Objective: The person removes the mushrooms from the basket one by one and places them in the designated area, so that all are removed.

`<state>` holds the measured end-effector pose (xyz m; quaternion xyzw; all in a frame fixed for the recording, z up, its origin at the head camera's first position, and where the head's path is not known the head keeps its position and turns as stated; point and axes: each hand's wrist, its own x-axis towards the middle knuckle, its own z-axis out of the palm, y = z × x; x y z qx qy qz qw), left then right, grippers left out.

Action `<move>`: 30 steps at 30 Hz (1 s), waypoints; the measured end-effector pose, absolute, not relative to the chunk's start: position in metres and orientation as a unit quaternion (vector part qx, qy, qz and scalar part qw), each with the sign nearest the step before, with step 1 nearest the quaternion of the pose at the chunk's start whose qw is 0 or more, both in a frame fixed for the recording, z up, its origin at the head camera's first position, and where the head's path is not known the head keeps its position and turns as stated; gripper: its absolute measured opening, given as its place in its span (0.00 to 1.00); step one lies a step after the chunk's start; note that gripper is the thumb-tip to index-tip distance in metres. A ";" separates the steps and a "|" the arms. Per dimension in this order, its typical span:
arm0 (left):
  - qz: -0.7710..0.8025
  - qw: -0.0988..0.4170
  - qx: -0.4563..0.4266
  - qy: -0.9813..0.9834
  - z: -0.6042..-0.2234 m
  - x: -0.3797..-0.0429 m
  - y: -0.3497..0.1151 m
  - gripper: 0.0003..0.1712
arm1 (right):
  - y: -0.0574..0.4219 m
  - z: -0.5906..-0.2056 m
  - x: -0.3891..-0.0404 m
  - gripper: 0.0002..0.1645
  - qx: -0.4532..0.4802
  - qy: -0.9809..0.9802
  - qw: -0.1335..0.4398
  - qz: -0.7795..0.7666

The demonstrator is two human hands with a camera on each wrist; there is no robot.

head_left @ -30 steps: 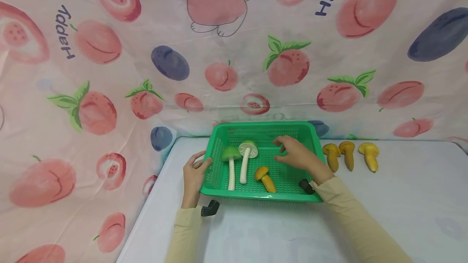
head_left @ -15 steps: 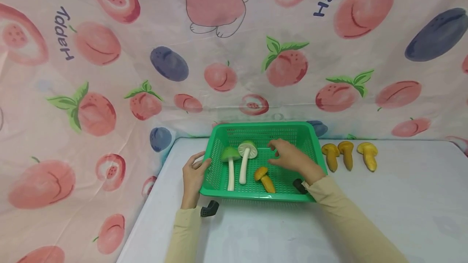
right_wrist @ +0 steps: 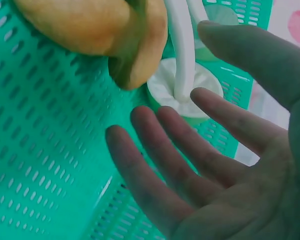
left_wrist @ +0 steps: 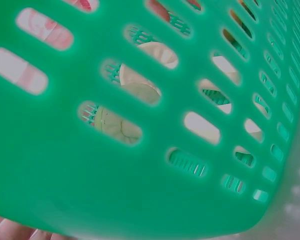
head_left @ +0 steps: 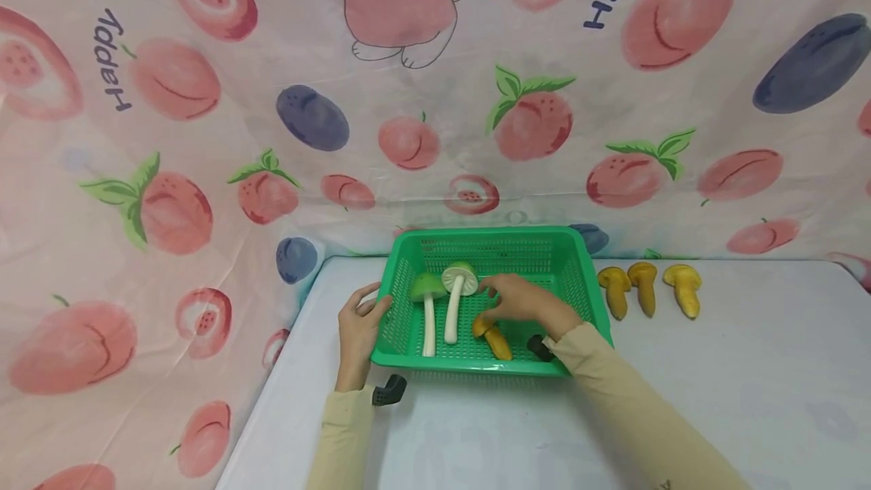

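Observation:
In the head view a green plastic basket point(head_left: 476, 368) holds two green-capped mushrooms with white stems, one with its cap up point(head_left: 429, 316) and one showing its pale gills point(head_left: 454, 308), plus a yellow mushroom point(head_left: 497, 342). My left hand point(head_left: 357, 331) holds the basket's left rim, thumb over the edge; its wrist view is filled by the slotted basket wall point(left_wrist: 115, 185), fingertips at the lower left. Inside the basket, my right hand point(head_left: 520, 301) hovers with spread fingers, fingertips close to the yellow mushroom's cap. Nothing lies between thumb and fingers in the right wrist view.
Several yellow mushrooms lie on the white table to the basket's right: one by its wall point(head_left: 615, 293), one beside it point(head_left: 643, 289), one farther right point(head_left: 683, 289). A fruit-patterned cloth point(head_left: 408, 89) hangs behind and on the left, close to the basket.
My right hand has moved left and nearer across the basket, from its right side to the yellow mushroom's cap. The left hand stays at the rim.

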<state>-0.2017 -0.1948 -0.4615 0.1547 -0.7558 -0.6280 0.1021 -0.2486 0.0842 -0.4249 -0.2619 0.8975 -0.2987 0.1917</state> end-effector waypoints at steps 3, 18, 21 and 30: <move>-0.627 0.103 0.154 -0.757 -0.461 -0.202 -0.195 0.22 | 0.082 -0.427 -0.249 0.29 -0.264 0.893 0.210 -0.300; -0.627 0.096 0.158 -0.757 -0.461 -0.201 -0.195 0.22 | 0.072 -0.431 -0.254 0.17 -0.284 0.893 0.250 -0.244; -0.626 0.096 0.157 -0.758 -0.461 -0.202 -0.195 0.22 | 0.072 -0.432 -0.256 0.17 -0.290 0.890 0.253 -0.246; -0.624 0.097 0.157 -0.759 -0.460 -0.201 -0.194 0.22 | 0.077 -0.435 -0.260 0.17 -0.308 0.880 0.248 -0.264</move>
